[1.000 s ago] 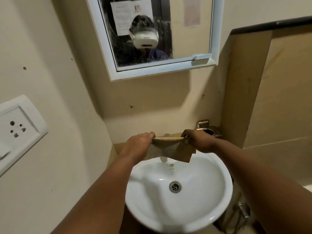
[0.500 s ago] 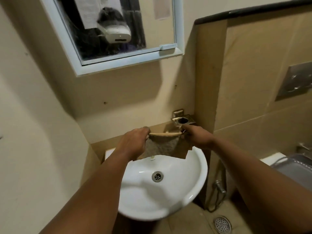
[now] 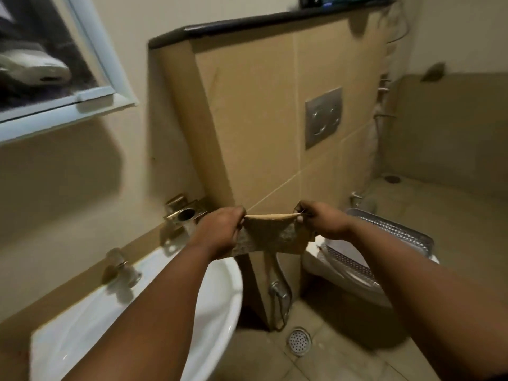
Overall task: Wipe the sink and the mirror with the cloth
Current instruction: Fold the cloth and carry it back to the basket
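A small brown cloth [image 3: 270, 235] hangs stretched between my two hands. My left hand [image 3: 220, 232] grips its left top corner and my right hand [image 3: 320, 220] pinches its right top corner. The cloth is held in the air to the right of the white sink [image 3: 220, 295], over the gap between sink and toilet. The sink lies at the lower left, partly hidden by my left forearm. The white-framed mirror [image 3: 90, 59] hangs on the wall at the upper left, cut off by the frame edge.
A metal tap [image 3: 119, 266] stands at the sink's back edge, a metal holder [image 3: 184, 213] above it on the wall. A toilet with a perforated metal cover [image 3: 390, 237] sits at the right, flush plate [image 3: 324, 116] above. A floor drain [image 3: 299, 340] and hose [image 3: 279, 295] lie below.
The view has swung right: sink and mirror slid to the left edge, toilet and flush plate came into sight. Both hands kept the cloth stretched and moved with it off the sink bowl.
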